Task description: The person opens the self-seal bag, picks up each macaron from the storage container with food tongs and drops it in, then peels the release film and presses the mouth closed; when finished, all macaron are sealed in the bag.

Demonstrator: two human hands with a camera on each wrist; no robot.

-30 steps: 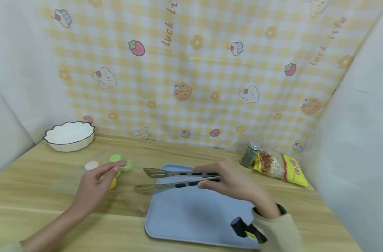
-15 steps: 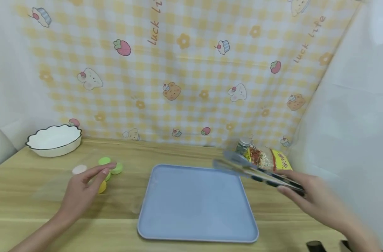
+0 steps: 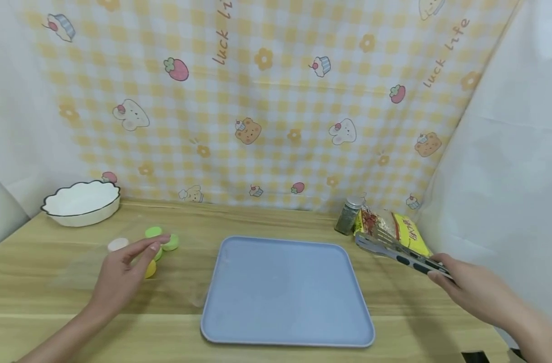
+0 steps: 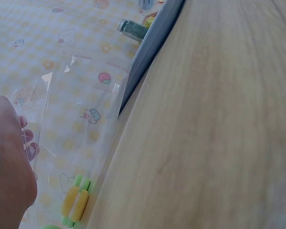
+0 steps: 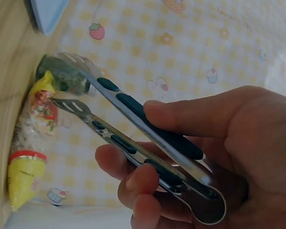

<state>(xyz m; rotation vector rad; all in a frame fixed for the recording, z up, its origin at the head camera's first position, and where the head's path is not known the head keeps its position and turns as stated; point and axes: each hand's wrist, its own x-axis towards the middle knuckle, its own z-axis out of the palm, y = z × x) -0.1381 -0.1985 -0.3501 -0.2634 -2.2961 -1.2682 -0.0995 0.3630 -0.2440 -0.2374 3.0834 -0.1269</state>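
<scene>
My left hand (image 3: 121, 269) pinches the upper edge of a clear plastic container (image 4: 81, 119), whose outline is faint in the head view. Several green, yellow and pale macarons (image 3: 170, 242) show through its wall below the fingers. Over at the right, my right hand (image 3: 478, 290) grips metal tongs (image 3: 409, 256) with dark grip pads, thumb on one arm and fingers on the other. The slotted tips stand apart with nothing between them, in front of a yellow bag of dry food (image 3: 409, 234) and a glass jar of green herbs (image 3: 348, 218).
A blue-grey rectangular tray (image 3: 285, 292) lies on the wooden table (image 3: 167, 333) between the hands. A white scalloped dish (image 3: 81, 205) stands at the back left. Behind everything hangs a yellow checked curtain (image 3: 276, 101), with a white side wall (image 3: 507, 151) at the right.
My right hand has carried the tongs from above the tray to the right, near the bag and jar. The left hand stays at the clear container; the head view has shifted a little.
</scene>
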